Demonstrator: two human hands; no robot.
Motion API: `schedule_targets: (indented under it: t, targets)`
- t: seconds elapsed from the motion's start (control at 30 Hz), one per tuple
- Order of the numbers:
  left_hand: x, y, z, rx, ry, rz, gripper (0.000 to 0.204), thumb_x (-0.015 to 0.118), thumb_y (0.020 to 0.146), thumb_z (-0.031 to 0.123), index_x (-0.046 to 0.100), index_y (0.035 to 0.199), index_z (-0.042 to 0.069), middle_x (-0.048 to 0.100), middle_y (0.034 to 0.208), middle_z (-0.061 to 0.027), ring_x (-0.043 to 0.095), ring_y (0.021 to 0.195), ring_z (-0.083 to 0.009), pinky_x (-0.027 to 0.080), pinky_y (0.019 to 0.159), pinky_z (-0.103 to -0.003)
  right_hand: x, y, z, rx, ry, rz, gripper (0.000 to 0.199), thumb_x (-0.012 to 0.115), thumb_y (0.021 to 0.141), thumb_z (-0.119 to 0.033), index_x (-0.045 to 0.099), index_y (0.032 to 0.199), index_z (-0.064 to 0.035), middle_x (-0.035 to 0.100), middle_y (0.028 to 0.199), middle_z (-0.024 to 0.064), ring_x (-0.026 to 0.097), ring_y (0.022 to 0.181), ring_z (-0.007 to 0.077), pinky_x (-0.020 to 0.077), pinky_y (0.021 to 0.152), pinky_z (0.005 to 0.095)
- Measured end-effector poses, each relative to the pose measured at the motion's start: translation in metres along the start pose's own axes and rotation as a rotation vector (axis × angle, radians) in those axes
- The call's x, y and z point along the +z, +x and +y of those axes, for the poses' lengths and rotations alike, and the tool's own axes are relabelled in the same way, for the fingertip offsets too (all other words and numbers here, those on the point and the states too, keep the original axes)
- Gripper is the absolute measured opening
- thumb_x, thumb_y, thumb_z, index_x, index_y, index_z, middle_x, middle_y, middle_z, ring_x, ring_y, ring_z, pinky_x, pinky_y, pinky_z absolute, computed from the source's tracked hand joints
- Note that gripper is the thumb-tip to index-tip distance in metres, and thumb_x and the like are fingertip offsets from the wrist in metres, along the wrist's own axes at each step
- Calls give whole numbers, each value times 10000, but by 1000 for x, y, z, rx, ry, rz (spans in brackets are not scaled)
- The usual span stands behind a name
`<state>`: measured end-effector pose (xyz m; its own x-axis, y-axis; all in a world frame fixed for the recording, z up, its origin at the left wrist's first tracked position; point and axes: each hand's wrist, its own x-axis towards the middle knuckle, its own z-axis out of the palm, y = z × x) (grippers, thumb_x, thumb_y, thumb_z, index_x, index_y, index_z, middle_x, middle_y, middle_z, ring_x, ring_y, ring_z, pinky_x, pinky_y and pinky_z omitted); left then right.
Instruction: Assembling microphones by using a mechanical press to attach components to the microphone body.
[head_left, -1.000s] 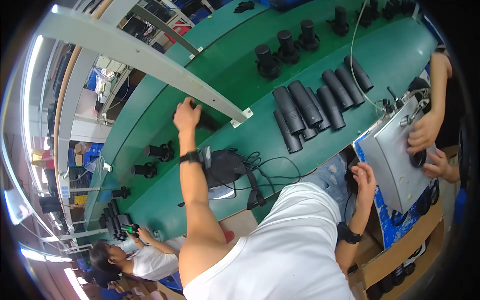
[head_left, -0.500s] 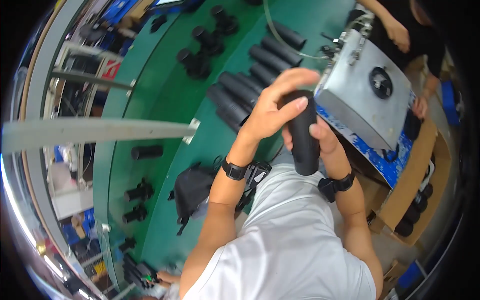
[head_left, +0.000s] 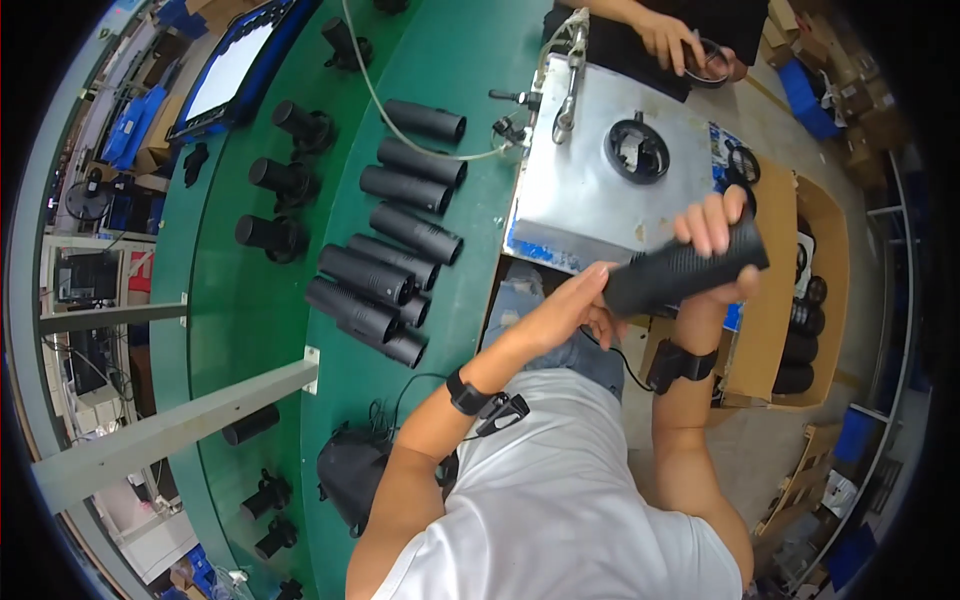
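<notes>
"Both busy?"
"Right hand [head_left: 710,226] wraps the black tube [head_left: 660,277] near its upper-right end; left hand [head_left: 572,312], half-curled, touches its lower-left end, grip unclear."
"Long axis?"
"Rising rightward, nearer than the silver box [head_left: 572,165]; more tubes [head_left: 403,188] lie leftward on the desk [head_left: 470,60]."

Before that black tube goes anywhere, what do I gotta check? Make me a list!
1. Right hand wrapped around the tube: ok.
2. Left hand at the tube's other end: ok, but how firmly it grips, cannot tell.
3. Box top bare: not ok, a black ring is on it.
4. Co-worker's hands away from the tube: ok, they're beyond the box.
5. Tube clean inside: cannot tell, its inside doesn't show.
</notes>
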<state>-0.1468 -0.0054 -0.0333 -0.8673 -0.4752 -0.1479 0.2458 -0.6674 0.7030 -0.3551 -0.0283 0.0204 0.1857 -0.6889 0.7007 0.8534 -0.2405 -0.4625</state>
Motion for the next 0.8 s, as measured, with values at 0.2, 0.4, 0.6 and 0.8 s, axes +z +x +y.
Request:
schedule_targets:
  t: [0.2,0.4,0.6,0.8]
  targets:
    - [-22,-3,-3,70,342,144,318,482,983,216,508,1242,33,658,946,-91,610,798,-138,471,743,-265,-69,58,-27,-193,-1212,548,354,659,750,-53,544,1084,-22,610,967,95,590,909,195,445,899,343]
    - [-41,-15,-6,27,306,255,269,487,974,182,546,1178,17,653,935,-82,604,803,-130,462,737,-247,-94,54,-10,-17,-1238,522,318,673,763,-13,559,1060,-11,628,919,71,596,875,147,466,848,293]
    - [-42,6,-2,9,266,254,242,490,971,163,565,1146,13,656,910,-82,601,799,-132,465,740,-249,-132,51,6,-82,-1467,876,331,776,744,-106,594,1005,-12,648,888,41,607,806,126,487,778,256]
    - [-40,10,10,70,197,195,211,510,972,125,550,1143,9,631,919,-70,572,801,-119,478,748,-254,-126,32,42,-212,-1654,810,395,786,737,-63,575,1067,-13,648,889,38,612,814,108,491,775,255]
